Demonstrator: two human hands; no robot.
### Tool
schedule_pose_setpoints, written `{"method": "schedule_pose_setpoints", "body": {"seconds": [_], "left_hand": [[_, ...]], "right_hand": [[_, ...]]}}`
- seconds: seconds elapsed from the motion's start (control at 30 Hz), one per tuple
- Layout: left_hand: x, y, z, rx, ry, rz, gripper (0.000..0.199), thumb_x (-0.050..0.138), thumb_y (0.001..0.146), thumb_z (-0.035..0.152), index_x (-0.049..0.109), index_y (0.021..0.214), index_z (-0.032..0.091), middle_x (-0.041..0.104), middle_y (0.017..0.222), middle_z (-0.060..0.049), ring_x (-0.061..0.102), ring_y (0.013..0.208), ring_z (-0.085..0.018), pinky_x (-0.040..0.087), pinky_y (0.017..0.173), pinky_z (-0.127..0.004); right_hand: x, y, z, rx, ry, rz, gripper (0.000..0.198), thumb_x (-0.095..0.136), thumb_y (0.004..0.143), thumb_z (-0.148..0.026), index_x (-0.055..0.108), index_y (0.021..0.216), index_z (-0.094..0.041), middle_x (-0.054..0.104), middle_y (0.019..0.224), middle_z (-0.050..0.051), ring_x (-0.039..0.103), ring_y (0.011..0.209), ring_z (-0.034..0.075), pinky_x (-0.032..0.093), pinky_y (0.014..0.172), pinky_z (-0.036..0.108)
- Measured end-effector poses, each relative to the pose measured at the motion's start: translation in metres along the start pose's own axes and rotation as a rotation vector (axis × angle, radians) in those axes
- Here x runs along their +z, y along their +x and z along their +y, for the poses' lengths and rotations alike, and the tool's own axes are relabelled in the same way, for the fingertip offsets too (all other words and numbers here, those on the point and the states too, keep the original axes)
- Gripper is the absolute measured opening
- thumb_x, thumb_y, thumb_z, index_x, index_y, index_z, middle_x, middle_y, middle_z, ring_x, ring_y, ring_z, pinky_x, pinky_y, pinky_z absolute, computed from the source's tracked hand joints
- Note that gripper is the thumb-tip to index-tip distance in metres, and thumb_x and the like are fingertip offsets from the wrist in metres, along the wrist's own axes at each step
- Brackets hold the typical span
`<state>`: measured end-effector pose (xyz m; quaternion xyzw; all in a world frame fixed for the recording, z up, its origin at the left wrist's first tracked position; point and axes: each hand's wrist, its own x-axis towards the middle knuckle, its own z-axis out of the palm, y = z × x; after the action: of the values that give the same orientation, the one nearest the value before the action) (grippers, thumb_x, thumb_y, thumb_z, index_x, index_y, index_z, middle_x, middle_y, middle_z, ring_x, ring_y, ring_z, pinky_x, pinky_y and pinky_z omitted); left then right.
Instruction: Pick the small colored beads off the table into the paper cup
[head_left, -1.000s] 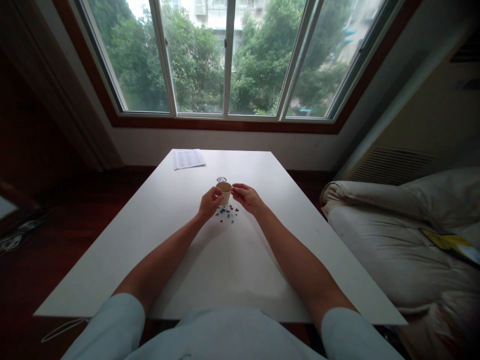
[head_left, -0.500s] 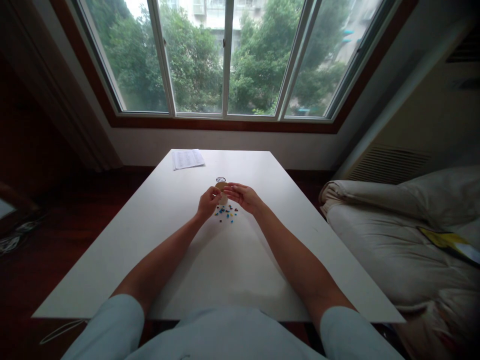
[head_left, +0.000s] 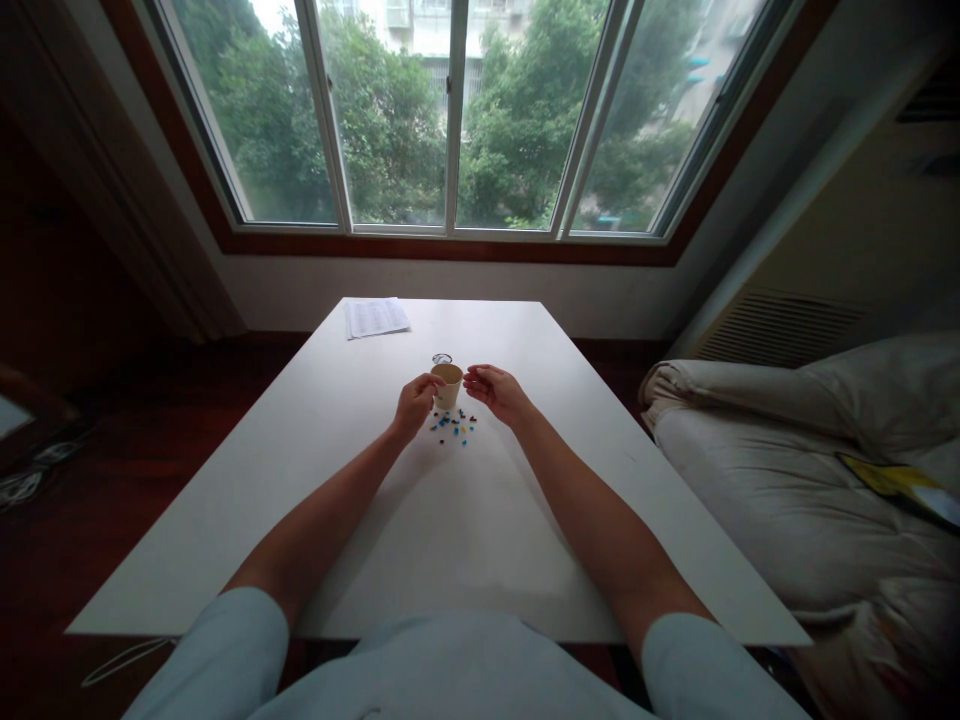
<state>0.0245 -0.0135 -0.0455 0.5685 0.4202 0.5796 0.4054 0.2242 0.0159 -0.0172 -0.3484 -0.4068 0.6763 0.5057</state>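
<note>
A beige paper cup [head_left: 448, 394] stands upright on the white table, its opening facing up. At its left side is my left hand [head_left: 415, 402], thumb and fingers pinched together, the tips overlapping the cup's wall and rim. What they pinch, if anything, is too small to make out. Just right of the cup hovers my right hand [head_left: 496, 392], fingers loosely stretched and slightly curved, nothing visible in them. Several small blue, yellow and dark pieces [head_left: 454, 428] lie scattered in front of the cup. Behind it sits a thin dark ring-shaped thing [head_left: 442, 358].
Papers [head_left: 377, 318] lie at the far left corner of the white table [head_left: 465, 540]. A window [head_left: 450, 120] is beyond the table. To the right stands a sofa or bed with pale covering [head_left: 750, 460], a yellow and black item [head_left: 900, 485] on it.
My right hand has drawn back to the right, away from my left hand, uncovering the cup's opening. My left hand has barely moved, and the scattered pieces look the same.
</note>
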Motion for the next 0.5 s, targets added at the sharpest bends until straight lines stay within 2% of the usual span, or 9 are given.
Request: {"method": "schedule_pose_setpoints", "body": {"seconds": [0.2, 0.33, 0.5], "left_hand": [[0.003, -0.002, 0.009, -0.079, -0.064, 0.051, 0.02, 0.057, 0.081, 0.025, 0.067, 0.095, 0.015, 0.065, 0.072, 0.0, 0.046, 0.045, -0.006, 0.034, 0.043, -0.02], [0.001, 0.001, 0.013, -0.103, -0.081, 0.065, 0.026, 0.059, 0.081, 0.026, 0.069, 0.102, 0.014, 0.074, 0.088, -0.006, 0.047, 0.045, -0.005, 0.036, 0.043, -0.021], [0.0, 0.006, 0.016, -0.122, -0.116, 0.029, 0.036, 0.057, 0.082, 0.025, 0.069, 0.114, 0.014, 0.076, 0.105, -0.009, 0.043, 0.044, -0.004, 0.034, 0.041, -0.021]], "right_hand": [[-0.004, 0.003, 0.003, -0.001, 0.001, 0.014, 0.005, 0.063, 0.089, -0.019, 0.066, 0.092, -0.016, 0.074, 0.084, 0.006, 0.072, 0.074, 0.015, 0.061, 0.07, 0.026], [-0.002, 0.002, 0.003, 0.01, -0.013, 0.034, 0.004, 0.064, 0.088, -0.02, 0.065, 0.09, -0.017, 0.074, 0.082, 0.005, 0.071, 0.072, 0.014, 0.06, 0.069, 0.025], [-0.003, 0.003, 0.003, 0.009, -0.013, 0.03, 0.005, 0.064, 0.087, -0.02, 0.066, 0.09, -0.017, 0.074, 0.082, 0.005, 0.071, 0.072, 0.014, 0.06, 0.069, 0.026]]}}
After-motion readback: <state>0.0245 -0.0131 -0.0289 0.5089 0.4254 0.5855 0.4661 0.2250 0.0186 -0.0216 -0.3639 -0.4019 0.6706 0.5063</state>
